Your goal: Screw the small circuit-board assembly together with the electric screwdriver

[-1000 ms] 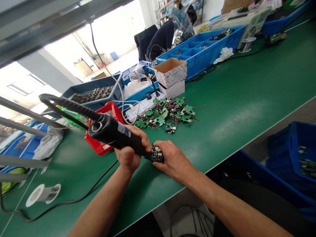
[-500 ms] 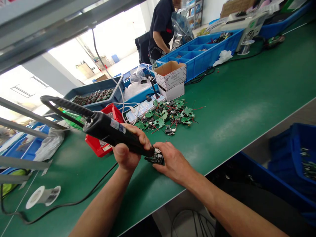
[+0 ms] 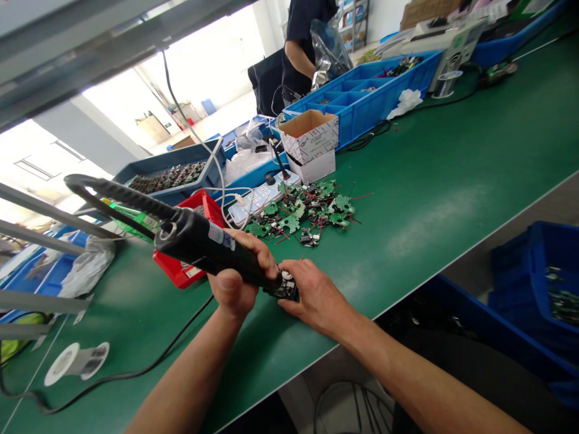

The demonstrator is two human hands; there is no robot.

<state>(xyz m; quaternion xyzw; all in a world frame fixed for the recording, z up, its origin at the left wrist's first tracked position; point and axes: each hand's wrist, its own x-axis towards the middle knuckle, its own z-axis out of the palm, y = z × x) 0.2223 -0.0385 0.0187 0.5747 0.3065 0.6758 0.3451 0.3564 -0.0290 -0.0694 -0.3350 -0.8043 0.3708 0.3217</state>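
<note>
My left hand grips a black electric screwdriver whose thick cable loops up to the left. Its tip presses down on a small black circuit assembly that my right hand holds flat on the green table, near the front edge. Behind my hands lies a heap of green circuit boards with red wires.
A red tray sits beside the screwdriver. A white power strip, a cardboard box and blue bins stand further back. A solder spool lies at left. Another person stands at the far end.
The screwdriver and both hands have stayed almost in place over the assembly. The person at the far end has straightened up from bending over.
</note>
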